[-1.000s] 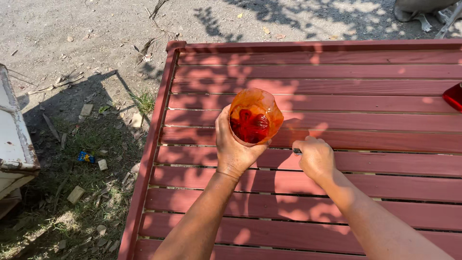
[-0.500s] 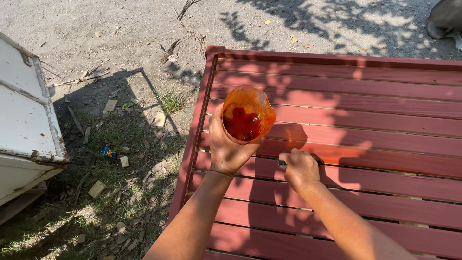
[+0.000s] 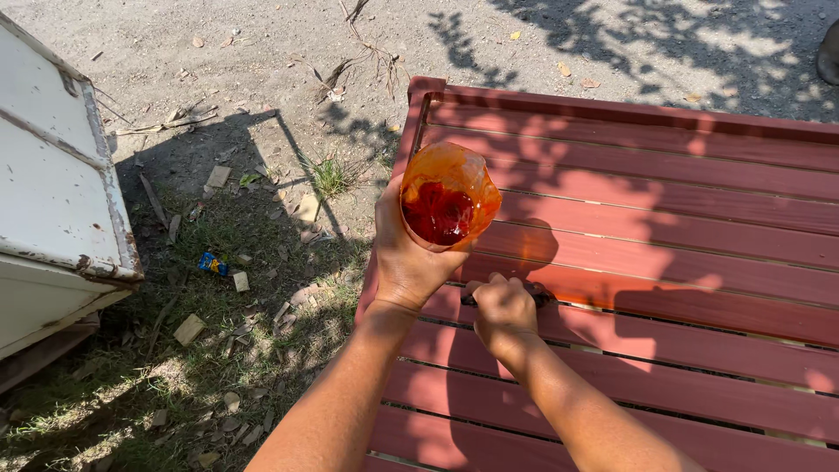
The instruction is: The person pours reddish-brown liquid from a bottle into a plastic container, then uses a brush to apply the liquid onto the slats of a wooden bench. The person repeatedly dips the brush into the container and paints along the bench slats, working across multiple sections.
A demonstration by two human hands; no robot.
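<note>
— Orange plastic, is that what the left hand (image 3: pixel 411 262) has hold of?

— Yes, a cut-off orange-stained plastic cup (image 3: pixel 447 194) with red paint pooled inside. The fingers wrap round its near side, closed on it, and it is lifted above the left edge of the red slatted table (image 3: pixel 664 183), its mouth tipped toward the camera.

— And the right hand (image 3: pixel 502 308)?

— Curled into a fist, resting on a slat just below the cup. Something small and dark (image 3: pixel 537 295) pokes out either side of it; I cannot tell what it is.

— What lies off the table?

— Dirt and patchy grass (image 3: pixel 218 288) with wood scraps, a small blue wrapper (image 3: pixel 211 263), and a worn white metal box (image 3: pixel 52 210) at the left edge.
</note>
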